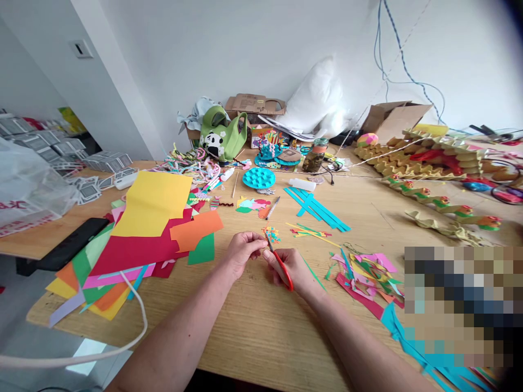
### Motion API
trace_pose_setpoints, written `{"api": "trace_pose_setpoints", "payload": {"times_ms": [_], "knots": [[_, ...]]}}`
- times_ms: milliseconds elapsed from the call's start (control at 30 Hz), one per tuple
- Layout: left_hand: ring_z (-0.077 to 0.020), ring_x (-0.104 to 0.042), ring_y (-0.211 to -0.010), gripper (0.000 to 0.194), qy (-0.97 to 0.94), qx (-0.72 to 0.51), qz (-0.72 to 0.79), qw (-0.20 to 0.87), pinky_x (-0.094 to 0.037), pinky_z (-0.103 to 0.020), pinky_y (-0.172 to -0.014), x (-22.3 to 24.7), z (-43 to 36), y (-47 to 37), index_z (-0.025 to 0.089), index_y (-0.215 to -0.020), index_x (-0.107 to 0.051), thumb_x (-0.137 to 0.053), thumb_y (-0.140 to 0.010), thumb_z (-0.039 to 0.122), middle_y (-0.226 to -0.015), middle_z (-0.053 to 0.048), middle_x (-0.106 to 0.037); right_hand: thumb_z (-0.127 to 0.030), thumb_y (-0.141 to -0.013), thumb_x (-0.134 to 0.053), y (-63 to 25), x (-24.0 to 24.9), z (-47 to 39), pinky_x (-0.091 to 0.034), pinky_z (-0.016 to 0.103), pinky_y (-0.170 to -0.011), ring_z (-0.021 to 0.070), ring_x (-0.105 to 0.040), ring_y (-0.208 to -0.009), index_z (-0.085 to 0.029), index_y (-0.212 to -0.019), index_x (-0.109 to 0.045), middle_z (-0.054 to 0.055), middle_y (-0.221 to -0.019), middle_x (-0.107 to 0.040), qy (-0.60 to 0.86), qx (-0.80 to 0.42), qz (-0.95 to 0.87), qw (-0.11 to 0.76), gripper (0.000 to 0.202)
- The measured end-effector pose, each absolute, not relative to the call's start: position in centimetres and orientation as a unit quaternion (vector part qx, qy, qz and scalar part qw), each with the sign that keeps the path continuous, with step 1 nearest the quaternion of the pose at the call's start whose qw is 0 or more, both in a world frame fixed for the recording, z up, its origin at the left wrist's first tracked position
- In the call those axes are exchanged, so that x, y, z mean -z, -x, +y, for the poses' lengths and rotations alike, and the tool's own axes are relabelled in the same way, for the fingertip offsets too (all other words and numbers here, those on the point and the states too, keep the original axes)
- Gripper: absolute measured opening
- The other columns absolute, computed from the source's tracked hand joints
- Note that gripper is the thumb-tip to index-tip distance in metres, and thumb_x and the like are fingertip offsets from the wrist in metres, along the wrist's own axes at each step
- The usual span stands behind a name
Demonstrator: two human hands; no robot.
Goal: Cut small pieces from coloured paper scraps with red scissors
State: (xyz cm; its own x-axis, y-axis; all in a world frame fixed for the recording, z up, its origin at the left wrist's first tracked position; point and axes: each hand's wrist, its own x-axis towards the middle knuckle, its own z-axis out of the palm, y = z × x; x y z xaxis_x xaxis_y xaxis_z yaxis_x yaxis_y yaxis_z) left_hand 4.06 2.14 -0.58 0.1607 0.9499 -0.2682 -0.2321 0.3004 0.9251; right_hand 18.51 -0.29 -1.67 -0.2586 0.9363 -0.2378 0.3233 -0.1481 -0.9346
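Observation:
My right hand (291, 268) is closed round a pair of scissors (283, 268) with red handles, the blades pointing away from me. Beside the blades, my left hand (245, 249) is in a pinch; what its fingertips hold, if anything, is too small to make out. Just beyond both hands lies a small heap of coloured paper bits (273, 234), orange, yellow and blue among them. Several thin paper strips (308, 231) are to the right of the heap. A narrow green strip (314, 274) shows beside my right wrist.
Coloured paper sheets (139, 247) are stacked at the left, near a white cable (143, 316). Paper scraps (370, 275) lie at the right. Farther back are blue strips (316, 207), a pen (273, 208), a blue scalloped disc (259, 178), a jar (315, 157) and egg-carton pieces (408, 155).

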Motion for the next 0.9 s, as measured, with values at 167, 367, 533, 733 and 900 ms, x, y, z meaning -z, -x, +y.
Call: {"api": "trace_pose_setpoints", "payload": {"times_ms": [167,367,533,733,900], "knots": [[-0.0064,-0.043,-0.047,0.019,-0.381,-0.458,0.469,0.652,-0.028,-0.021,-0.046,0.69,2.18,-4.09,0.014,-0.061,-0.061,-0.074,-0.055,0.027,-0.053,0.002,-0.052,-0.070,-0.076,-0.056,-18.49,1.86,-0.24,-0.027,0.018,-0.033,0.0063,-0.036,-0.029,-0.017,-0.054,-0.050,-0.001,-0.036,-0.052,0.537,-0.529,-0.591,0.286,0.058],[-0.0061,-0.044,-0.048,0.017,-0.380,-0.455,0.464,0.658,-0.029,-0.020,-0.047,0.65,2.16,-4.07,0.014,-0.061,-0.061,-0.073,-0.055,0.025,-0.054,0.002,-0.054,-0.069,-0.078,-0.055,-18.51,1.85,-0.33,-0.026,0.018,-0.033,0.0062,-0.035,-0.029,-0.017,-0.055,-0.052,-0.001,-0.036,-0.052,0.537,-0.527,-0.596,0.282,0.057],[-0.0065,-0.043,-0.048,0.017,-0.380,-0.456,0.465,0.657,-0.029,-0.021,-0.047,0.53,2.12,-4.04,0.014,-0.060,-0.061,-0.072,-0.055,0.025,-0.053,0.002,-0.053,-0.069,-0.077,-0.055,-18.54,1.84,-0.34,-0.028,0.018,-0.034,0.0069,-0.038,-0.030,-0.017,-0.054,-0.050,-0.001,-0.036,-0.052,0.530,-0.530,-0.596,0.289,0.057],[-0.0066,-0.042,-0.047,0.018,-0.378,-0.463,0.471,0.649,-0.028,-0.021,-0.047,0.48,2.14,-4.02,0.014,-0.060,-0.062,-0.073,-0.055,0.027,-0.050,0.003,-0.051,-0.070,-0.076,-0.056,-18.49,1.96,-0.24,-0.027,0.019,-0.033,0.0065,-0.036,-0.029,-0.018,-0.053,-0.049,-0.001,-0.036,-0.052,0.533,-0.530,-0.592,0.292,0.057],[-0.0064,-0.042,-0.046,0.017,-0.384,-0.452,0.469,0.654,-0.027,-0.022,-0.047,0.62,2.18,-3.99,0.014,-0.061,-0.062,-0.073,-0.056,0.026,-0.051,0.002,-0.053,-0.069,-0.075,-0.057,-18.49,1.86,-0.23,-0.026,0.019,-0.033,0.0067,-0.036,-0.029,-0.018,-0.053,-0.049,-0.001,-0.035,-0.052,0.534,-0.534,-0.586,0.293,0.056]]}}
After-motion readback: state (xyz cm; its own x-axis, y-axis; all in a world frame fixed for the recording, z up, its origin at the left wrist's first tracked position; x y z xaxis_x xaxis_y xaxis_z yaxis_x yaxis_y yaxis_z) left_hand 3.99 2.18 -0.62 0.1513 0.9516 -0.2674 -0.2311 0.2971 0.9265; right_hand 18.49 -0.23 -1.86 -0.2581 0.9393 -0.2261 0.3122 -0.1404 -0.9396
